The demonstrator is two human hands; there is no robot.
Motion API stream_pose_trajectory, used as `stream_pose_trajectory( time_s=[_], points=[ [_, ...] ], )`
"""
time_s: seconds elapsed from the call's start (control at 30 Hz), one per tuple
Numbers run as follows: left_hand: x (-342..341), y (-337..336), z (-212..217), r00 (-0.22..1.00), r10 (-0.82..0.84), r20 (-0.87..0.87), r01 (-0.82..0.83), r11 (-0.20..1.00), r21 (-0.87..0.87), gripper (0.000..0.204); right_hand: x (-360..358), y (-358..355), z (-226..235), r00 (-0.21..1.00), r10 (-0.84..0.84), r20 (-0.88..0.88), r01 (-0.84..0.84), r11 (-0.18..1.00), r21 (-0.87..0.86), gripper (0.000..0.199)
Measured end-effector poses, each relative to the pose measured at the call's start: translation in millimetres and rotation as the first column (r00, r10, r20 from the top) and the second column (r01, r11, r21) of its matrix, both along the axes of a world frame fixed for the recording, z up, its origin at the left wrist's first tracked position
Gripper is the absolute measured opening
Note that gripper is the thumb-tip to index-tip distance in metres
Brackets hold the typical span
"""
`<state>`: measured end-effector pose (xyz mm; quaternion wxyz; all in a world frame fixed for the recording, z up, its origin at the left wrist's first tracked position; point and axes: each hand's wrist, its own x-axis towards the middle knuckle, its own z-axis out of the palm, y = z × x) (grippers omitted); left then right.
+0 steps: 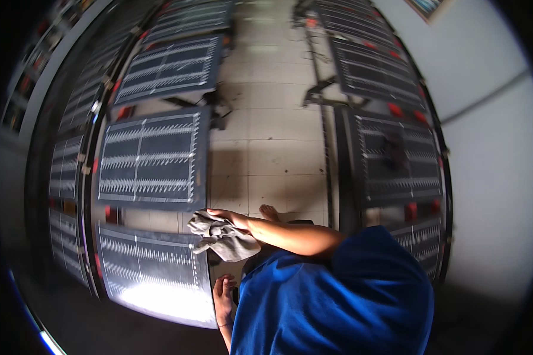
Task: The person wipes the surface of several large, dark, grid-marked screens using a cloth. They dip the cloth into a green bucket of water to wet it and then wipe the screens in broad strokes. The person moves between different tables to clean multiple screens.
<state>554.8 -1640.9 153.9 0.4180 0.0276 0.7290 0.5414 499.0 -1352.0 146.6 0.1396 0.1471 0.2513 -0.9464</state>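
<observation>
My right hand [231, 218] reaches across to the left and is closed on a crumpled grey cloth [234, 245]. The cloth hangs over the right edge of a dark board, at the corner between two boards. My left hand [222, 294] is lower down, beside the right edge of the nearest dark board [154, 251]; its fingers are loosely bent and apart, and nothing shows in them. White toothed rows mark that board, and bright light glares on its near part. Just beyond the cloth lies another dark board [160, 142] with the same white rows.
More dark boards line both sides of a tiled aisle [266, 118], including one on the right [401, 157] with a dark patch on it. Red pieces [395, 110] sit between boards. Dark metal supports [321, 90] jut toward the aisle. A white wall [485, 160] closes the right side.
</observation>
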Motion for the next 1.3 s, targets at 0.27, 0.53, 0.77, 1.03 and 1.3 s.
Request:
stream_pose_trajectory(
  time_s=[0.27, 0.53, 0.77, 1.03, 1.3],
  points=[
    [-97.2, 77.4, 24.0, 0.676, -0.66, -0.329, 0.701, 0.714, 0.008, 0.033, 198.1, 42.0, -17.1, 0.67, -0.721, 0.178, 0.731, 0.683, 0.013, 0.047],
    [-71.9, 197.1, 57.4, 0.54, -0.654, -0.53, 0.814, 0.565, 0.133, 0.023, 339.2, 130.4, 55.5, 0.138, -0.99, -0.014, 0.968, 0.133, 0.211, 0.049],
    [-40.1, 188.5, 54.3, 0.463, -0.851, -0.247, 0.884, 0.426, 0.193, 0.022, 448.5, 242.0, -27.1, -0.105, -0.983, -0.153, -0.356, -0.107, 0.928, 0.068],
    [-115.9, 243.7, 7.6, 0.646, -0.699, -0.307, 0.744, 0.666, 0.049, 0.023, 378.6, 371.5, -6.2, 0.036, -0.982, -0.185, -0.636, -0.166, 0.754, 0.084],
    [-142.4, 428.3, 11.3, 0.795, -0.5, -0.345, 0.582, 0.789, 0.198, 0.024, 383.4, 440.1, -1.5, 0.079, -0.962, -0.263, -0.447, -0.269, 0.853, 0.033]
  ],
)
